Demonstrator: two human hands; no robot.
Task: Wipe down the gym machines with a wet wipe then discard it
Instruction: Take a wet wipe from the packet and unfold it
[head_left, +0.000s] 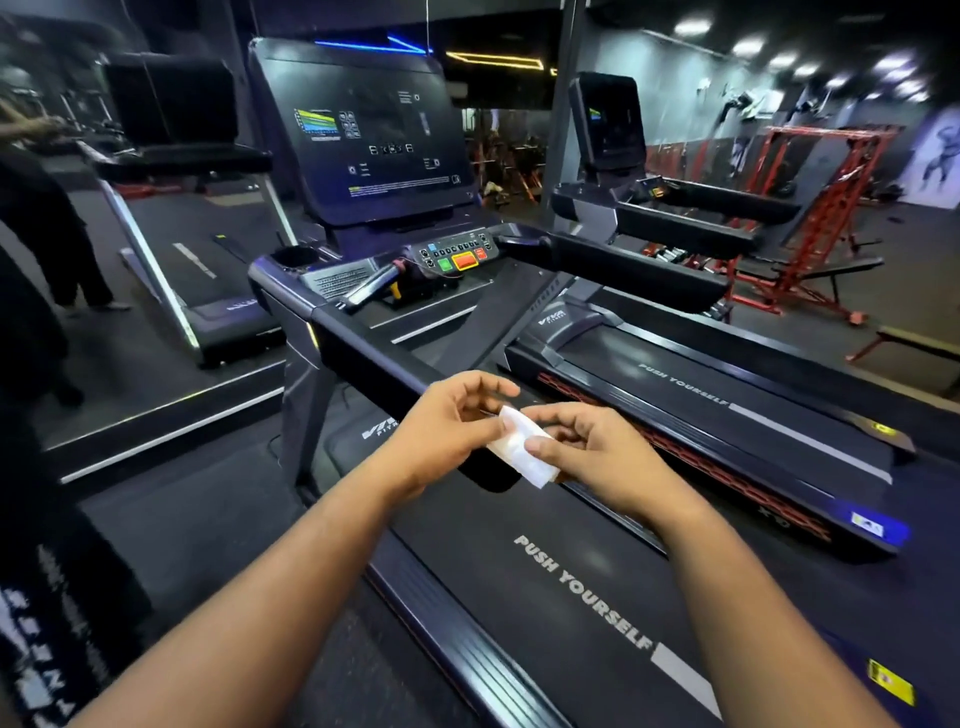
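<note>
I hold the folded wet wipe (522, 451) at the centre of the frame, above the near handrail (384, 358) of the treadmill (597, 566). My left hand (441, 431) pinches its upper end between thumb and forefinger, the other fingers loosely curled. My right hand (587, 452) pinches its lower part the same way. The wipe touches no machine surface, so I judge the wiping barely begun here. The console (363, 135) at upper centre, the rails and the discarding all seem left to do.
</note>
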